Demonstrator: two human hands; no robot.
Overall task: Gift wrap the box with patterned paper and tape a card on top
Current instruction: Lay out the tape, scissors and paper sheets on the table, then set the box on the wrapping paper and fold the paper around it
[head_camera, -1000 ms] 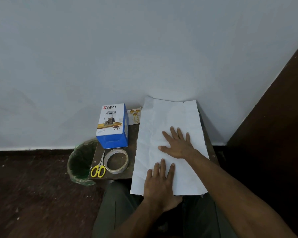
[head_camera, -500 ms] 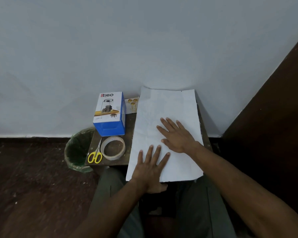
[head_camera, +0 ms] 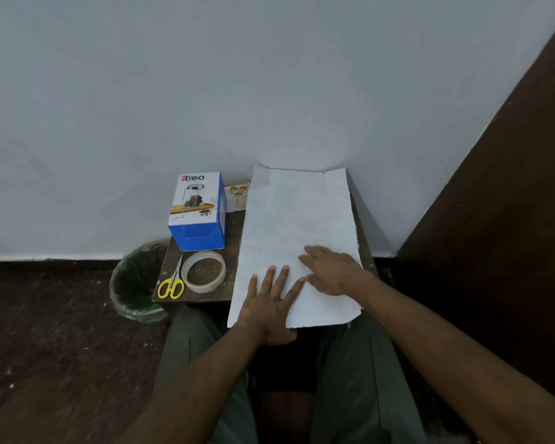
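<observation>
A sheet of wrapping paper [head_camera: 295, 219] lies white side up on the small brown table [head_camera: 234, 251], its near edge hanging over the table's front. My left hand [head_camera: 271, 302] presses flat on the paper's near left part, fingers spread. My right hand [head_camera: 330, 270] rests flat on the paper just right of it, fingers pointing left. A blue and white box [head_camera: 197, 213] stands upright at the table's back left. A card with gold dots [head_camera: 237, 198] lies between the box and the paper, partly covered by the sheet.
A roll of clear tape [head_camera: 204, 272] and yellow-handled scissors [head_camera: 172, 283] lie in front of the box. A green-lined waste bin [head_camera: 138, 280] stands on the floor left of the table. The wall is right behind the table; a dark panel [head_camera: 494, 203] rises at right.
Both hands slid along the paper toward me and leftward, smoothing it. The right hand turned so its fingers point left. The camera view shifted a little.
</observation>
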